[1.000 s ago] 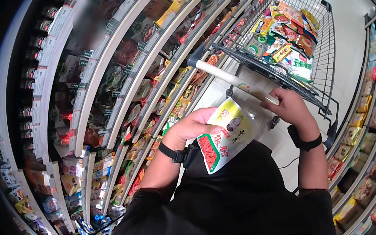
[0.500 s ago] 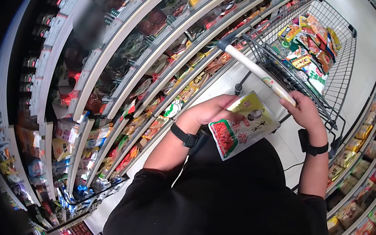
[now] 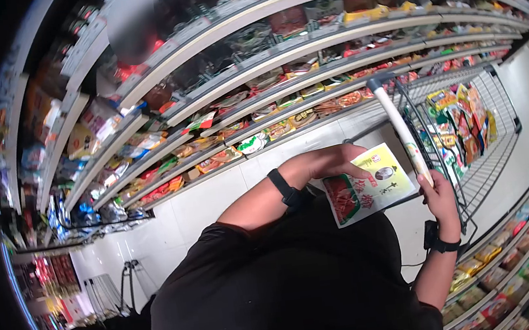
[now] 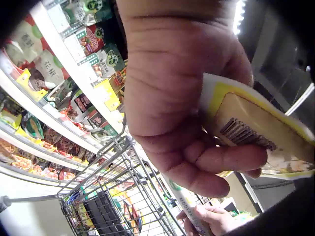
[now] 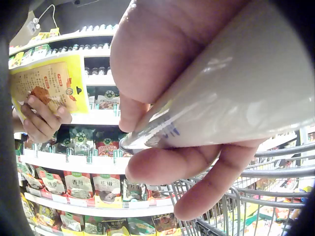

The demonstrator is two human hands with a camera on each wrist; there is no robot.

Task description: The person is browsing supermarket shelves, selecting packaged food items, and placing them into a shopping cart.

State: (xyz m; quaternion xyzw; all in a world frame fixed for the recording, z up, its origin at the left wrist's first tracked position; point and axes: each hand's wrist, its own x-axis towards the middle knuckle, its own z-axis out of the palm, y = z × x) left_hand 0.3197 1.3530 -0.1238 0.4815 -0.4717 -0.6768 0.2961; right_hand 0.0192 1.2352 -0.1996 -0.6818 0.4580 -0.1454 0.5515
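My left hand (image 3: pixel 346 161) pinches a flat packet (image 3: pixel 382 192), white and yellow with a red and green patch, its thumb on the printed face. In the left wrist view the fingers of the left hand (image 4: pixel 182 113) lie behind the packet (image 4: pixel 256 129), near a barcode. My right hand (image 3: pixel 439 197) grips the white cart handle (image 3: pixel 404 133) near its lower end. The right wrist view has the right hand (image 5: pixel 172 123) curled round the handle (image 5: pixel 236 83), with the packet (image 5: pixel 51 83) in the left hand off to the left.
Beyond the handle stands a wire shopping cart (image 3: pixel 503 138) holding several colourful packets (image 3: pixel 466 117). Long shelves (image 3: pixel 303 43) of bagged goods curve along the far side, and more shelves (image 3: pixel 511 267) stand at the lower right. Pale floor tiles (image 3: pixel 184 206) and another cart (image 3: pixel 106 294) lie left.
The head view has turned, so the shelves run more level and the cart sits further right and lower. The left hand still holds the packet and the right hand still grips the handle.
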